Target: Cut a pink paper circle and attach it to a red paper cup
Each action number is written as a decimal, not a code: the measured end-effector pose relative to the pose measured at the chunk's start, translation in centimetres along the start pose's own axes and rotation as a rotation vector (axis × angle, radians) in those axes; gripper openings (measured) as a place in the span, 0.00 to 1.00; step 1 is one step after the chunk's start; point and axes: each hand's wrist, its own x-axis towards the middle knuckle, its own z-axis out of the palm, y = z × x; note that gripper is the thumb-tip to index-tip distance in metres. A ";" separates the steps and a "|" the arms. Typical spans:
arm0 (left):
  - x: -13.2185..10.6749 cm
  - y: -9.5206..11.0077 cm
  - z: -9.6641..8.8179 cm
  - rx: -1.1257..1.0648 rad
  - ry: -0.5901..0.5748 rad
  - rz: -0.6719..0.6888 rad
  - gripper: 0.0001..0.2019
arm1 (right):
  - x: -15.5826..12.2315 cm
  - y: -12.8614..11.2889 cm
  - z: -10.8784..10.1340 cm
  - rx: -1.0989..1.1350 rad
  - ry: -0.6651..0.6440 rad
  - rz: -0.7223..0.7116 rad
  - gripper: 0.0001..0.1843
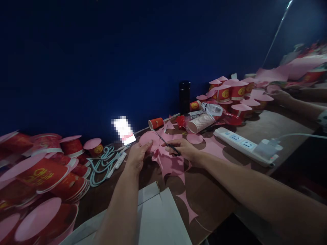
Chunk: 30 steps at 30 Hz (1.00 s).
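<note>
My left hand [138, 154] pinches a round pink paper disc [149, 140], thumb on top, just above the brown table [212, 197]. My right hand [182, 149] is closed round the handles of dark scissors [166, 142], whose blades point up-left toward the disc's edge. Beneath both hands lies a pink paper sheet with spiky cut-out leftovers [170, 165]. A pointed pink scrap [187, 204] lies nearer to me.
Red paper cups capped with pink discs [43, 173] pile up at the left and stand at the back right [237, 90]. A white power strip [245, 144], stacked cups [200, 123], a black flask [184, 97], cables [103, 163], a white box [158, 217]. Another person's arm [298, 103] reaches in.
</note>
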 end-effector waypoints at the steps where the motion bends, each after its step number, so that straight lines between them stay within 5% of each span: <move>1: 0.0 0.1 0.0 0.000 -0.003 0.001 0.18 | 0.0 0.0 0.0 -0.005 0.000 -0.001 0.27; 30: -1.1 1.4 0.1 0.012 0.022 -0.070 0.15 | 0.2 0.1 -0.1 0.026 -0.021 0.009 0.28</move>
